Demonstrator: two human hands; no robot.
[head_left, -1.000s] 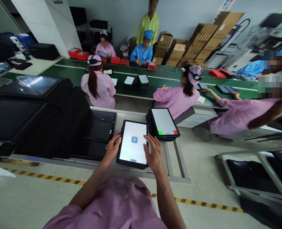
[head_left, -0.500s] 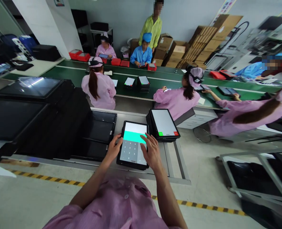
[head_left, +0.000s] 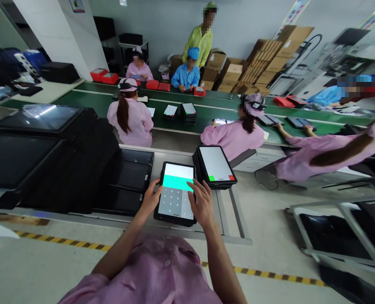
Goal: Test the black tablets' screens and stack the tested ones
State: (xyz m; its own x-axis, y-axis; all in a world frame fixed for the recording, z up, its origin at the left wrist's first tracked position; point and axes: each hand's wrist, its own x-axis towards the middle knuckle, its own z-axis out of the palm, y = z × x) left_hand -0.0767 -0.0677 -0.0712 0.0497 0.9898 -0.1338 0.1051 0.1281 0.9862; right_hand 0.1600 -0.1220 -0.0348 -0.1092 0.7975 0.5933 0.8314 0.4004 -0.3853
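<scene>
A black tablet (head_left: 172, 202) lies on the grey cart top in front of me, its lit screen showing a calculator keypad under a turquoise band. My left hand (head_left: 150, 197) grips the tablet's left edge, thumb near the screen. Over the right side of the screen is my right hand (head_left: 202, 204), fingers spread and the index fingertip at the turquoise band; whether it touches the glass I cannot tell. Just to the right stands a stack of tablets (head_left: 215, 164), the top one lit white with a green and a red square.
Black trays (head_left: 132, 169) and large dark panels (head_left: 32, 116) fill the cart's left side. Beyond runs a green conveyor table (head_left: 162, 101) with several co-workers along it. A metal trolley (head_left: 330, 207) stands at right; cardboard boxes (head_left: 270, 63) lean at the back.
The view has shifted slightly. My hands stay nearly where they were on the tablet, and the calculator screen looks the same. Beyond, a co-worker's tablet shows more plainly.
</scene>
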